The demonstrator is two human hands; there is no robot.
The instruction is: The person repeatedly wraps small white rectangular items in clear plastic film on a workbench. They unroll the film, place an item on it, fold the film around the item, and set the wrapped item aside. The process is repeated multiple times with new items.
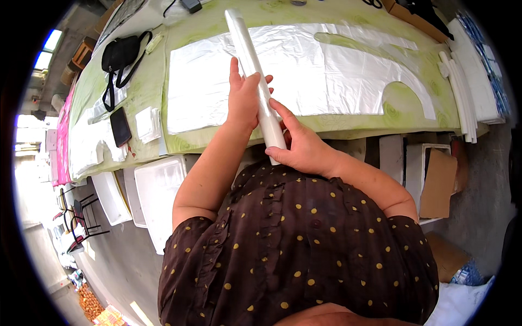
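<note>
A long, narrow roll of whitish plastic film (246,46) slants up and away from my body over the table's near edge. My left hand (243,102) grips the middle of it, thumb across the front, one finger pointing up beside it and other fingertips showing on the far side. Around the lower end closes my right hand (307,148), its thumb near the tip and its index finger along the roll's side. Behind the roll, a thin white plastic sheet with handle-like cutouts (348,76) lies spread flat on the green patterned tablecloth (239,133).
On the table's left are a black pouch bag (120,54), a dark phone (120,126) and a small white stack (148,124). More white rolls (459,98) lie at the right edge. White bins (160,190) and a cardboard piece (437,182) stand below the table.
</note>
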